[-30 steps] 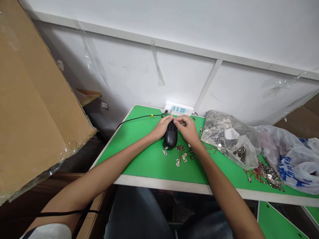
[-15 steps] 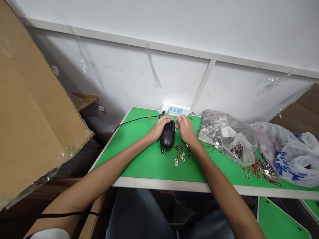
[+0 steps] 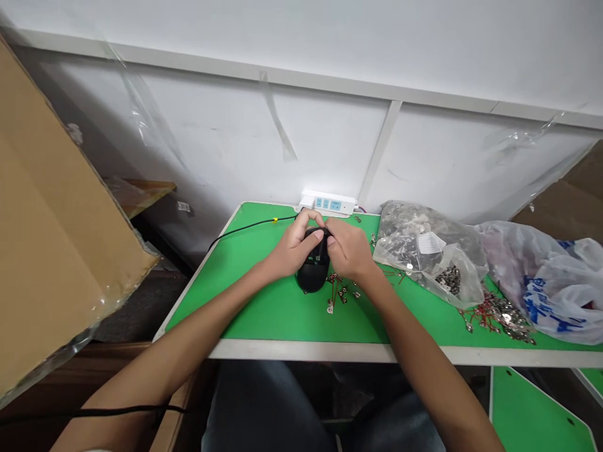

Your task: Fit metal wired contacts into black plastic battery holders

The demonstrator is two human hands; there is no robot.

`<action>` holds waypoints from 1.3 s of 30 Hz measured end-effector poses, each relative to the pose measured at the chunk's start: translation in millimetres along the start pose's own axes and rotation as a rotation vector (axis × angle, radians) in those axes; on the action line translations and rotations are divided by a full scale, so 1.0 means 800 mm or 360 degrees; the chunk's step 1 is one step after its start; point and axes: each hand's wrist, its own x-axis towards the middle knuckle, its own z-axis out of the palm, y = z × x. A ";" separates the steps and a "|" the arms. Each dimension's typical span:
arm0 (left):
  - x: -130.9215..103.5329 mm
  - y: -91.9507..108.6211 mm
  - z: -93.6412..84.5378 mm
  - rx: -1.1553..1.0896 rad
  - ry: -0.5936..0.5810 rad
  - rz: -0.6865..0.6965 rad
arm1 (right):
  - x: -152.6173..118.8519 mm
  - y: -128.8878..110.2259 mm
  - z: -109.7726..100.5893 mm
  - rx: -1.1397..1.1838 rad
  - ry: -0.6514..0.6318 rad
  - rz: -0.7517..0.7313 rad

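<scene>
A black oval plastic casing [image 3: 313, 276], with slots like battery bays in its far half, sits on the green tabletop. My left hand [image 3: 299, 243] is closed around its left side and far end, the thumb lying across the slots. At the far right end of the casing, my right hand [image 3: 347, 246] has its fingers curled in and its thumb pressed against the edge. Whatever may be pinched there is hidden. Just right of the casing lie small metal contact pieces [image 3: 343, 294], some joined to red wires.
A clear bag of metal parts [image 3: 407, 242] and a white plastic bag [image 3: 560, 289] lie to the right, with a heap of wired contacts [image 3: 506, 317] in front. A power strip [image 3: 330, 204] stands against the wall, a black cable [image 3: 245, 231] running left. A large cardboard box [image 3: 61, 238] stands at left.
My right hand has moved left from beside the casing onto its far end. My left thumb now lies over the slots. The casing has tilted slightly, and the view has shifted a little.
</scene>
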 end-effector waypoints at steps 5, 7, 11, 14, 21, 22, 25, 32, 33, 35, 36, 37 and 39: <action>-0.009 0.008 -0.006 0.0311 -0.0068 0.0383 | -0.002 -0.020 -0.008 -0.0122 0.0042 -0.0103; -0.011 0.007 -0.006 0.0371 -0.0060 0.0487 | -0.002 -0.023 -0.008 -0.0129 0.0064 -0.0132; -0.011 0.005 -0.006 0.0435 -0.0061 0.0631 | -0.002 -0.026 -0.009 -0.0125 0.0092 -0.0149; -0.010 0.008 -0.006 0.0439 -0.0068 0.0693 | -0.001 -0.029 -0.010 -0.0105 0.0131 -0.0160; -0.012 0.021 -0.001 0.0486 0.0041 0.0773 | -0.002 -0.033 -0.010 0.0068 0.0214 -0.0218; -0.012 0.022 0.000 0.0479 0.0039 0.0768 | -0.003 -0.033 -0.010 0.0102 0.0214 -0.0214; -0.014 0.023 0.001 0.0457 0.0023 0.0744 | -0.007 -0.032 -0.007 0.0200 0.0207 -0.0181; -0.016 0.025 -0.002 0.0442 0.0010 0.0730 | -0.010 -0.031 -0.002 0.0303 0.0197 -0.0173; -0.015 0.025 -0.002 0.0432 0.0007 0.0731 | -0.009 -0.031 -0.003 0.0312 0.0189 -0.0165; -0.014 0.024 -0.003 0.0391 0.0002 0.0724 | -0.006 -0.030 -0.005 0.0324 0.0158 -0.0145; -0.014 0.023 -0.003 0.0366 -0.0003 0.0714 | -0.005 -0.030 -0.006 0.0328 0.0134 -0.0135; -0.013 0.022 -0.003 0.0343 -0.0008 0.0696 | -0.004 -0.029 -0.008 0.0331 0.0103 -0.0126; -0.012 0.019 -0.003 0.0305 -0.0013 0.0643 | -0.003 -0.026 -0.011 0.0336 0.0029 -0.0112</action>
